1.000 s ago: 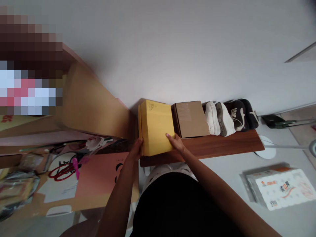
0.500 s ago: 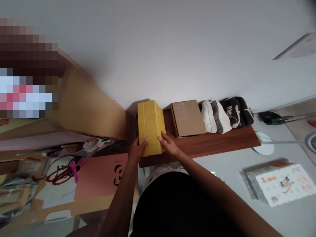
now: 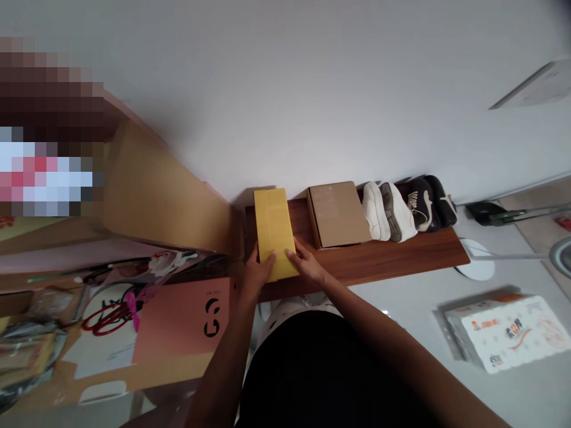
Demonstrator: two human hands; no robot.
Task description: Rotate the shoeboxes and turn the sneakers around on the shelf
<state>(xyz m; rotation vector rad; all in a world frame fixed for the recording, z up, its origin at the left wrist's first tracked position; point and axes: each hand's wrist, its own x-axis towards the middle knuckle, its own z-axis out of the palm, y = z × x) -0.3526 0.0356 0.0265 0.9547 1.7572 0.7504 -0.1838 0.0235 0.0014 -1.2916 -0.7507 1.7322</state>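
Observation:
A yellow box (image 3: 273, 223) is held between my two hands at the left end of a dark wooden shelf (image 3: 401, 255). My left hand (image 3: 259, 270) grips its near left edge, thumb on top and fingers down the side. On the near right edge my right hand (image 3: 307, 261) is closed the same way. Whether the box's underside rests on the wood I cannot tell. To its right, apart from it, lies a brown cardboard box (image 3: 341, 223).
White shoes (image 3: 377, 211) and black shoes (image 3: 422, 202) line the shelf's right part, by the wall. A large cardboard box (image 3: 151, 196) stands at left, above a pink sheet (image 3: 182, 315) and clutter. A tissue pack (image 3: 513, 333) lies on the floor at right.
The yellow box has turned so its top faces me more squarely, and its left side has shifted right. My left hand has moved slightly right with it; my right hand is nearly unmoved.

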